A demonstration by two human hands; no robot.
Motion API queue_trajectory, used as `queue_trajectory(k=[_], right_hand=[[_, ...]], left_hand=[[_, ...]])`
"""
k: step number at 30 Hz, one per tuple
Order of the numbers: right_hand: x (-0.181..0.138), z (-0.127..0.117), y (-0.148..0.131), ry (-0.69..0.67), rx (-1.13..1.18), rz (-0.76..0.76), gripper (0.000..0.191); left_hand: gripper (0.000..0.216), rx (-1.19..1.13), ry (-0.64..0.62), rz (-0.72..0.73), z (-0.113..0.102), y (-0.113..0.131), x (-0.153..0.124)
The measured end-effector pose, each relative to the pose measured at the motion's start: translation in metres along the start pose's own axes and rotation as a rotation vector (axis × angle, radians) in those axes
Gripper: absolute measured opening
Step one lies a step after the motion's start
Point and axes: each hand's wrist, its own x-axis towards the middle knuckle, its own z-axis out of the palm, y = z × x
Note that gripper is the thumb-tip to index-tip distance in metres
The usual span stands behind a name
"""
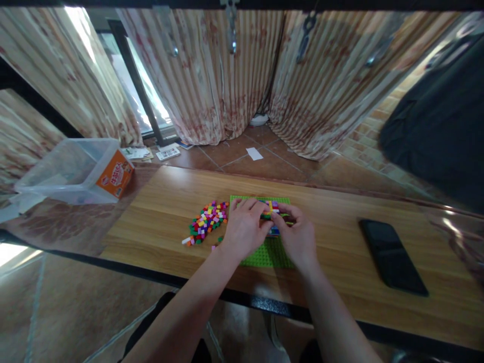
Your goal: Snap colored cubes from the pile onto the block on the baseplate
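A green studded baseplate (260, 257) lies on the wooden table, partly covered by my hands. Over its upper half is a small build of multicoloured toy bricks (273, 205), with yellow, red, white, green and blue parts showing. My left hand (245, 227) is bent round the build's left side, thumb and fingertips pressed against it. From the right, my right hand (300, 237) grips the same build, its thumb on the near face. Fingers hide much of the build, and I cannot tell how it sits on the plate. Left of the plate spreads a pile of loose toy bricks (207, 219).
A black phone (393, 257) lies on the table (151, 227) at the right. Beyond the left end stands a clear plastic bin (71, 174) with an orange label. Papers (168, 153) lie past the far edge, before striped curtains (212, 80). Dark cloth (438, 121) hangs at upper right.
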Motion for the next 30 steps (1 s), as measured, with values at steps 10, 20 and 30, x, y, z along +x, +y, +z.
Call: queue_trajectory(k=[10, 20, 30], right_hand=[[-0.001, -0.002, 0.005, 0.007, 0.085, 0.014, 0.04], [-0.002, 0.001, -0.006, 0.371, 0.133, -0.118, 0.033], [-0.028, 0.011, -0.017, 0.237, -0.036, -0.468, 0.02]], left_hand=[[0.008, -0.202, 0.185, -0.113, -0.023, -0.024, 0.004], [0.013, -0.213, 0.293, -0.155, -0.036, -0.05, 0.002], [0.015, -0.311, 0.425, -0.293, -0.056, -0.092, -0.004]])
